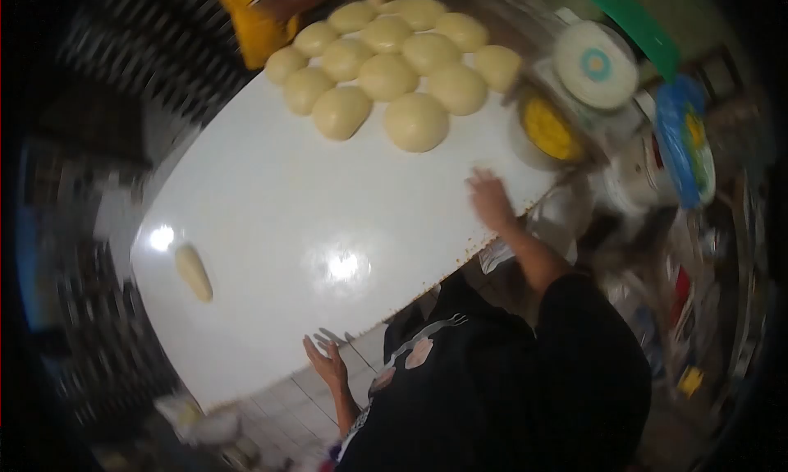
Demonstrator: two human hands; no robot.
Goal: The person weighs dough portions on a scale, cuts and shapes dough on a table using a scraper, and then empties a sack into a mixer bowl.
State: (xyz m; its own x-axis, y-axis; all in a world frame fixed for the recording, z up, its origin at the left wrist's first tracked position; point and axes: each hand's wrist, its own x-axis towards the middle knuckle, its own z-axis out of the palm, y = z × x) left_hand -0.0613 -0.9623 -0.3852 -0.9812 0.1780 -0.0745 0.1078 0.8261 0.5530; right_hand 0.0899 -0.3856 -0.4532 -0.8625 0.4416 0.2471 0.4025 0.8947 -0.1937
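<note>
My left hand [328,362] is at the near edge of the white table [254,193], fingers apart and holding nothing. Farther right, my right hand [490,199] hovers over or rests on the tabletop, slightly blurred; its fingers look spread with nothing in them. Several round, smooth, pale yellow dough balls [416,123] sit grouped at the far end, beyond my right hand. A single elongated piece of dough [194,273] lies alone toward the left end. Nearest my right hand is a bowl of yellow, soft-looking stuff [550,130] by the table's right edge.
Past the bowl stands a round white dial scale [595,64] beside a green object [636,25]. A blue plastic bag [680,139] hangs over a white bucket [644,172]. Another person in a yellow shirt [253,16] stands at the far side. Dark racks [164,53] line the left.
</note>
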